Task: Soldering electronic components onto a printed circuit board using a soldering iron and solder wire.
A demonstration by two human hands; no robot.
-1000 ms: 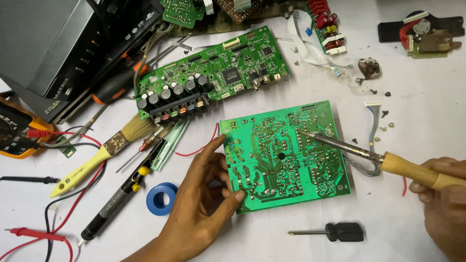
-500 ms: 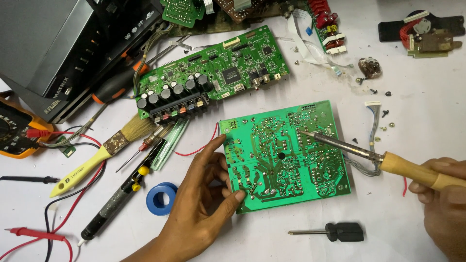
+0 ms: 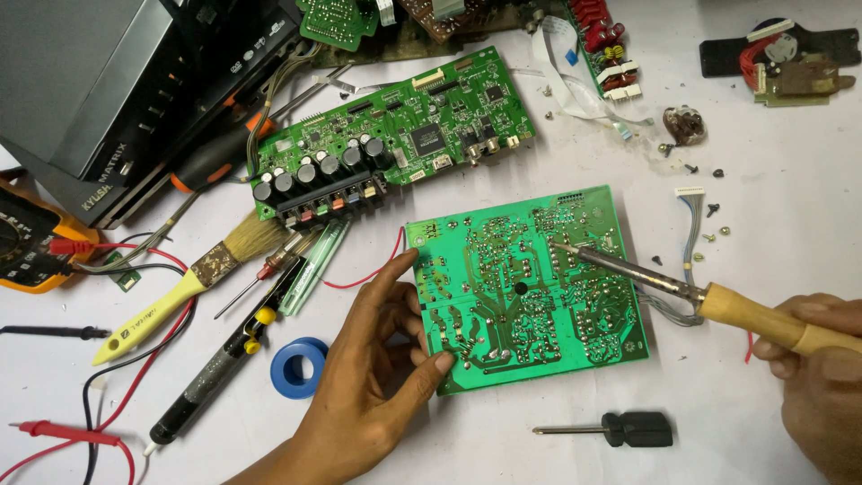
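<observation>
Green circuit board steadied by open left hand, right hand gripping soldering iron, screwdriver nearby

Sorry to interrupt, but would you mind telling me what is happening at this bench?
A person is soldering. The left hand steadies a green circuit board, solder side up, by its left edge on the white table. The right hand grips a wooden-handled soldering iron, its tip touching the board's upper right area. A second board, a brush and a small screwdriver lie nearby.
</observation>
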